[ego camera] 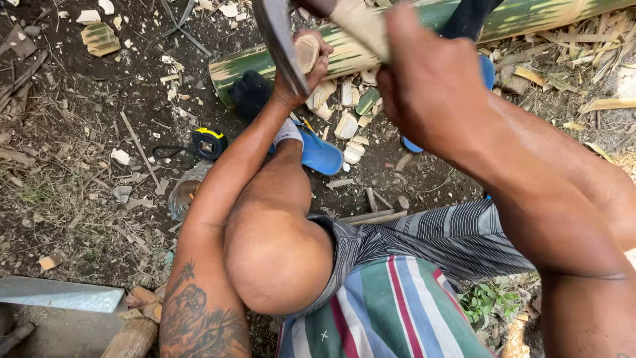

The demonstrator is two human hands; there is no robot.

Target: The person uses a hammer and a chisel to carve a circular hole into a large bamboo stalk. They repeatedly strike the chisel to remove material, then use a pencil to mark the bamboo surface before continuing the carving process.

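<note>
Outdoor ground of dark bare soil (pixel 79 132) in daylight, littered with pale wood chips (pixel 344 126) and dry stalks, a yellow-and-black tape measure (pixel 209 142) left of centre, a grey flat slab (pixel 59 295) at the lower left, and small green weeds (pixel 487 301) at the lower right.

— What is the left hand (pixel 306 71) doing?
— It grips a small pale wood piece (pixel 307 52) against the green bamboo pole (pixel 344 56) lying on the dirt.

— And the right hand (pixel 424 79)?
— Closed around a pale handle (pixel 361 26); the dark blade (pixel 278 40) slants down just beside the wood piece.

— Anything nearby?
— Pale chips (pixel 344 122) under the pole, blue sandals (pixel 318 151), a yellow-and-black tape measure (pixel 209 142).
</note>
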